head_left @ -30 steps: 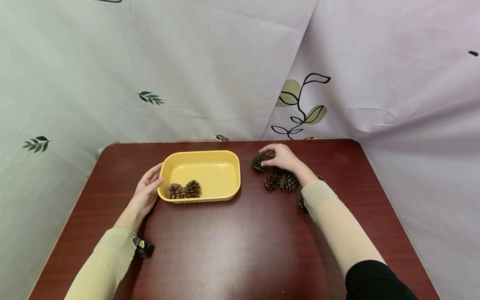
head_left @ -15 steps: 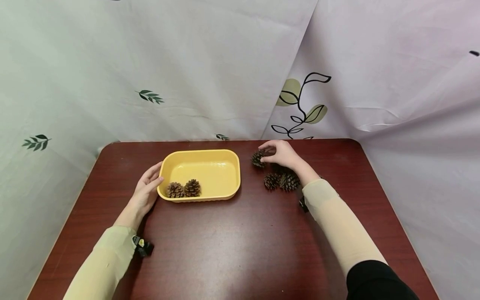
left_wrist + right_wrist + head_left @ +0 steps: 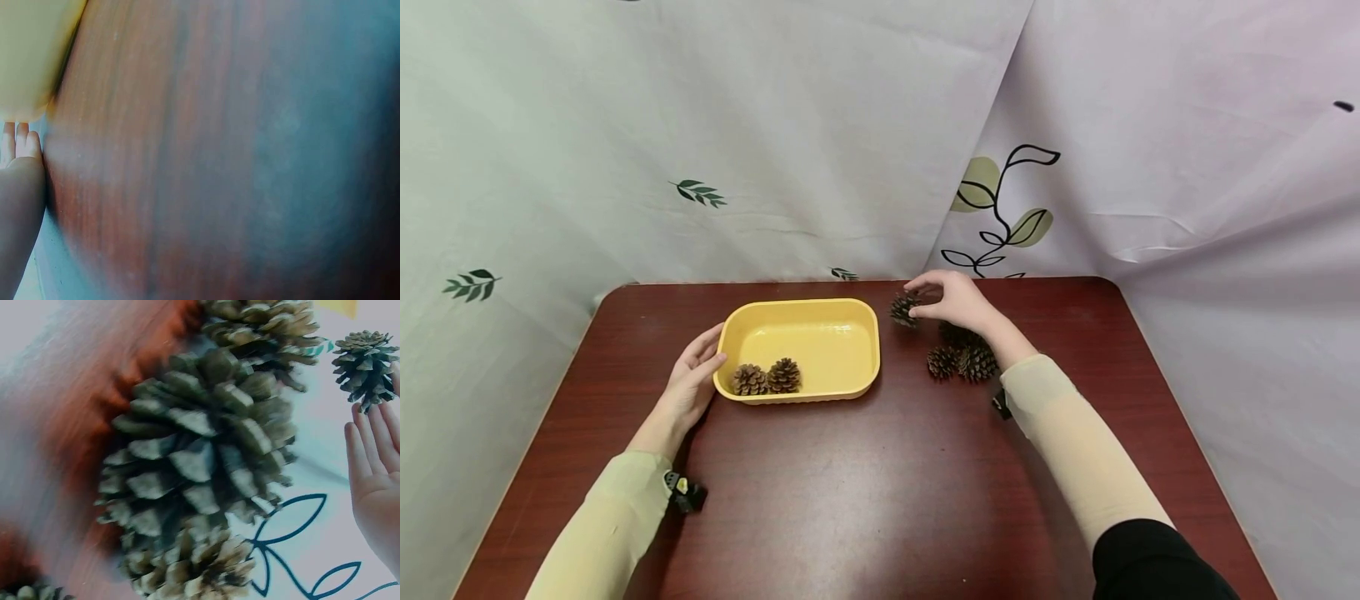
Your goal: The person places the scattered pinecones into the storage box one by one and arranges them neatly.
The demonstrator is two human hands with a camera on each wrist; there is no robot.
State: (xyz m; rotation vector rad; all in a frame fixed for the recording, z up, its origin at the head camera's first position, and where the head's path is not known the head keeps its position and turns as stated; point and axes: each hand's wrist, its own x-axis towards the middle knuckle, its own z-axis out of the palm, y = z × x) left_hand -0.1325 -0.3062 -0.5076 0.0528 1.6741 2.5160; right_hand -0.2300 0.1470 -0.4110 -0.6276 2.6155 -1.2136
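My right hand (image 3: 958,302) pinches a brown pinecone (image 3: 905,310) between thumb and fingers, just off the right end of a yellow tray (image 3: 868,375). In the right wrist view, this pinecone (image 3: 364,365) is at the fingertips, apart from the others. My left hand (image 3: 688,383) holds the tray's left end, thumb at the rim and fingers along the outer wall. Two pinecones (image 3: 784,376) lie side by side in the tray's front left corner. Below the right hand are more pinecones (image 3: 977,363) on the table, partly hidden by the hand and wrist.
The dark red wooden table (image 3: 850,492) ends at the back against a pale cloth (image 3: 812,125) with leaf prints. Large pinecones (image 3: 200,450) loom close to the right wrist camera. Each wrist wears a small black camera (image 3: 686,493).
My right hand has moved a little left and away from me, and the pinecone has moved with it from its spot by the others. The left hand and tray stay put.
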